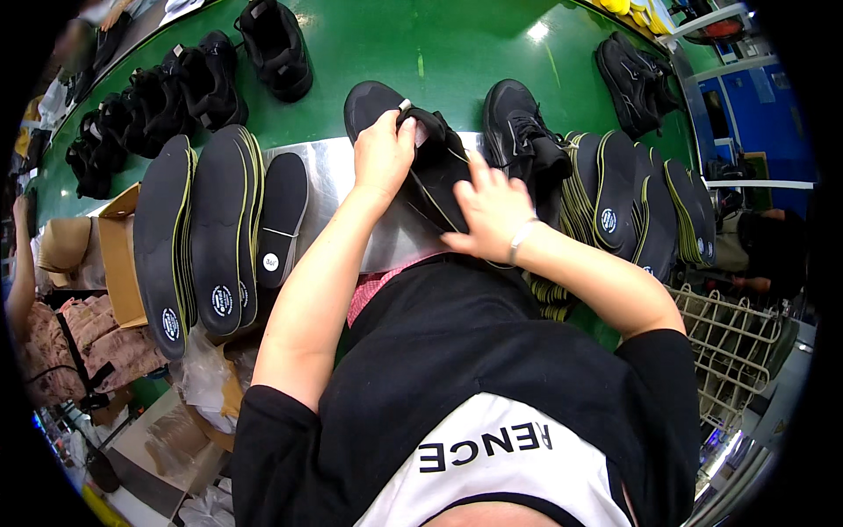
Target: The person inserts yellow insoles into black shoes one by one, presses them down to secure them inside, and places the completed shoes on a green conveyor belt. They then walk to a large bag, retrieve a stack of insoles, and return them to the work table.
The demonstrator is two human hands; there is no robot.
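A black sports shoe (372, 104) lies in front of me, its toe pointing away. My left hand (383, 158) is closed around its upper at the opening, with the thumb on the tongue. A dark insole (436, 195) with a thin yellow-green edge sticks out of the shoe towards me; its front part is hidden inside. My right hand (496, 213), slightly blurred, has its fingers spread beside the insole's right edge. Whether it touches the insole is unclear. Just right of it stands a second black shoe (511, 114) with laces.
Stacked black insoles (219, 228) lie on the left, more insoles (615, 198) on the right. Several black shoes (211, 79) line the green table (413, 35) at far left; another pair (634, 83) sits far right. A wire rack (724, 351) and cardboard box (118, 255) flank me.
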